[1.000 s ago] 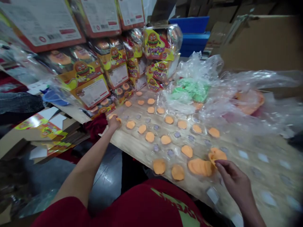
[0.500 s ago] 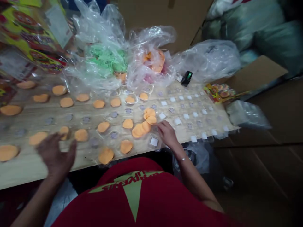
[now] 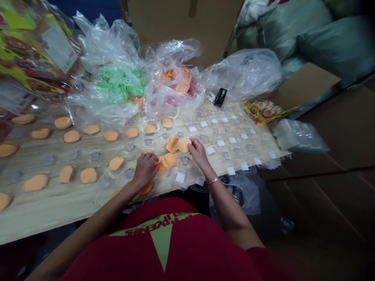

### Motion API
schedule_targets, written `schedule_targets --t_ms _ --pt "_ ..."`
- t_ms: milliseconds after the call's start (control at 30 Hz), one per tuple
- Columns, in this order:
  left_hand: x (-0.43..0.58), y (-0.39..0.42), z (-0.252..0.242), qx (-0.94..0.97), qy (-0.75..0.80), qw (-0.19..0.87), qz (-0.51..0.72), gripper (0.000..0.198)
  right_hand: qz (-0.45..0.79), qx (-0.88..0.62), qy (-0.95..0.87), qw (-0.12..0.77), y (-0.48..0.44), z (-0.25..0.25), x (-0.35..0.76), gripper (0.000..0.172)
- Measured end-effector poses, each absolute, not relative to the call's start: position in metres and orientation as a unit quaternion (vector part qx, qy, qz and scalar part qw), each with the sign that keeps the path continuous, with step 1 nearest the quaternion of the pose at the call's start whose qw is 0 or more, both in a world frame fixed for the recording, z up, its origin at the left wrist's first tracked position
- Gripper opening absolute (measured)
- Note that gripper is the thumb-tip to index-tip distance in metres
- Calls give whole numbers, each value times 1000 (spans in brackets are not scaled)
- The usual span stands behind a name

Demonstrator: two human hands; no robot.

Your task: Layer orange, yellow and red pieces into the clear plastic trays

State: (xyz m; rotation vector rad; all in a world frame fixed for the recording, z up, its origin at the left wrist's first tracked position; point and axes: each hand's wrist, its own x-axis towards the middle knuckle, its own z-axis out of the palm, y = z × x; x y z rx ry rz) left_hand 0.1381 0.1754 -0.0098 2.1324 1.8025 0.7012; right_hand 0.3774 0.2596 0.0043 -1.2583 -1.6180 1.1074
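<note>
Pinching a disc (image 3: 184, 144) by its edge with the right hand (image 3: 199, 153) right by the far pile (image 3: 171, 144), probably to keep it flat, with the left hand (image 3: 145, 168) apart, curled at the near pile (image 3: 169, 160), maybe steadying it, can't tell if gripping tbh.

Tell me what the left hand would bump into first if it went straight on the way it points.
Probably the orange discs just ahead of the left hand; it may already touch them, as depth is unclear.
</note>
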Motion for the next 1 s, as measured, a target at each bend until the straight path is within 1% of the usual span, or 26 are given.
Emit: schedule_targets --t_ms 33,100,167,200,267,333,400,467,567,700,767,900,1000 --pt "138 175 -12 722 614 161 275 9 484 -491 -605 398 252 4 381 28" --pt "139 175 -15 673 619 222 339 9 562 -471 -574 363 232 4 388 31" --pt "142 177 -16 592 646 262 405 10 585 -443 -605 308 208 3 391 32" --pt "143 179 -15 546 657 273 443 12 568 -432 -640 283 197 3 391 31" --pt "145 185 -9 451 660 301 521 20 477 -424 -731 240 179 1 388 29" --pt "147 189 0 363 641 359 573 33 341 -429 -815 192 169 -1 383 29" --pt "150 188 10 304 615 437 581 39 214 -426 -866 149 168 -5 379 29" --pt "156 181 19 279 596 512 552 39 133 -417 -889 136 170 -9 376 25" --pt "171 166 24 294 582 577 492 38 107 -411 -893 151 173 -19 377 21" --pt "187 157 18 378 573 590 425 31 154 -402 -880 200 170 -29 383 22" --pt "188 158 14 427 570 587 387 29 195 -384 -871 236 169 -30 386 20" --pt "184 165 10 497 542 586 342 28 316 -369 -815 315 167 -23 388 6" --pt "183 166 8 549 531 567 308 30 422 -411 -712 381 168 -13 396 10"
